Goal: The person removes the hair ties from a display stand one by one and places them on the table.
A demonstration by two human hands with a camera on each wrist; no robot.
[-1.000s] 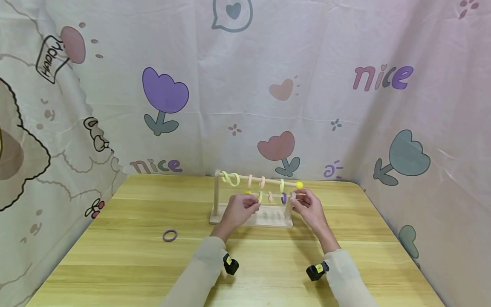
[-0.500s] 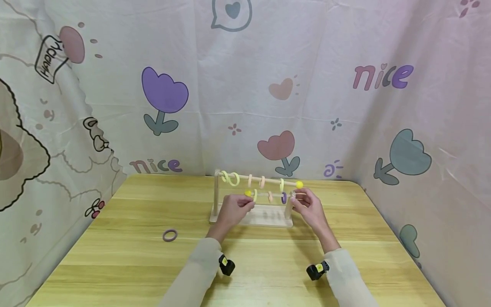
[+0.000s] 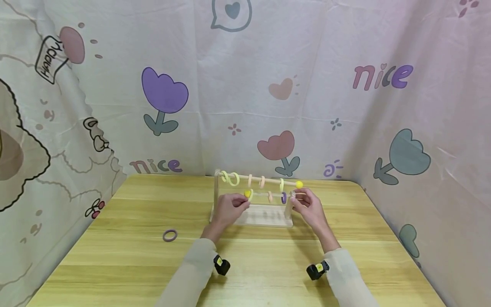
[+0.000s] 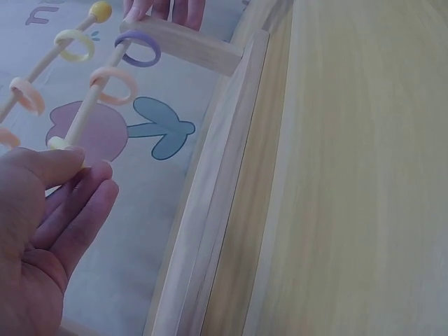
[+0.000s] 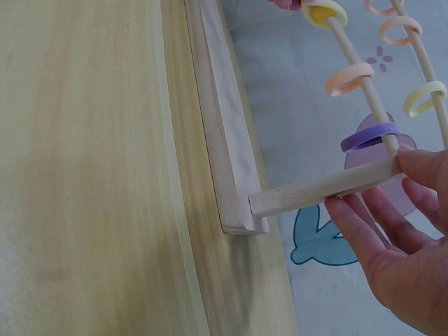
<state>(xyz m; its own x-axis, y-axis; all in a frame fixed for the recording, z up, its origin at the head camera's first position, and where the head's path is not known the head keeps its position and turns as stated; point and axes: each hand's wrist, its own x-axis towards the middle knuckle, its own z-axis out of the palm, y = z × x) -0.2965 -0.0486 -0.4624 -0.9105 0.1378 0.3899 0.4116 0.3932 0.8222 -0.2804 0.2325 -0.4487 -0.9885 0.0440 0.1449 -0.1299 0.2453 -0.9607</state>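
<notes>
A wooden rack [image 3: 264, 217] carries two rods with coloured rings. My left hand [image 3: 229, 209] pinches a pale yellow ring [image 3: 251, 195] at the left end of the lower rod, against the yellow ball [image 3: 247, 193]. Farther right on that rod hang a peach ring [image 5: 344, 80] and a purple ring [image 5: 369, 135]. With thumb and fingers, my right hand [image 3: 312, 209] grips the top of the rack's right post [image 5: 315, 190]. In the left wrist view, the fingers of my left hand [image 4: 42, 231] cover most of the pinched ring.
Yellow-green and peach rings [image 3: 262, 182] hang along the upper rod, which ends in a yellow ball [image 3: 299, 184]. A loose purple ring [image 3: 163, 236] lies on the wooden table [image 3: 126, 260], left of the rack. A printed cloth [image 3: 238, 85] hangs behind the table.
My left hand has slid the pale yellow ring leftward along the lower rod, up to the yellow ball at its end. My right hand has stayed on the post.
</notes>
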